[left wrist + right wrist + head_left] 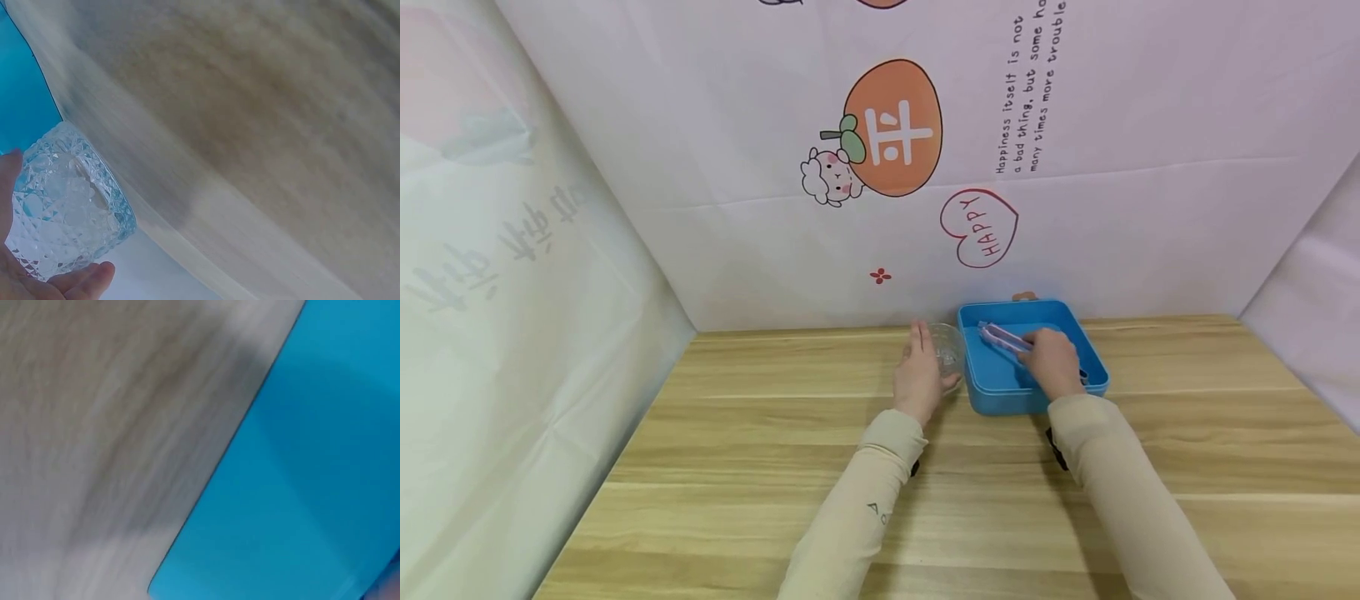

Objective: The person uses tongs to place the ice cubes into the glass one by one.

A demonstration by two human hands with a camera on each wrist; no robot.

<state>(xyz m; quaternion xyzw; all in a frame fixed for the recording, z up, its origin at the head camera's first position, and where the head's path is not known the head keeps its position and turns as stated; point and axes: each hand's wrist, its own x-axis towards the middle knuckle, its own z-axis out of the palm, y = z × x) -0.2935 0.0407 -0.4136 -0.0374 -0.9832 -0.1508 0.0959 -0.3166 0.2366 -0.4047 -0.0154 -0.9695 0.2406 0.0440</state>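
Observation:
My left hand [919, 379] holds a clear cut-glass cup [950, 350] at its side, thumb at the near side and fingers along the left. In the left wrist view the patterned glass cup [72, 200] shows between thumb and fingertips, with clear pieces visible through its wall. Just right of it stands an open blue box [1011, 404]. Over the box, my right hand [1054, 362] grips pale purple tongs [1002, 337], whose far end points left, inside the rim. The right wrist view shows mostly the outer wall of the blue box [281, 487].
Box and cup stand near the back edge of the wooden table [760, 467], close to a printed white backdrop [737, 167]. A white sheet [512, 350] hangs along the left side. A small dark-edged end [1083, 376] shows at the box's right, beside the right hand.

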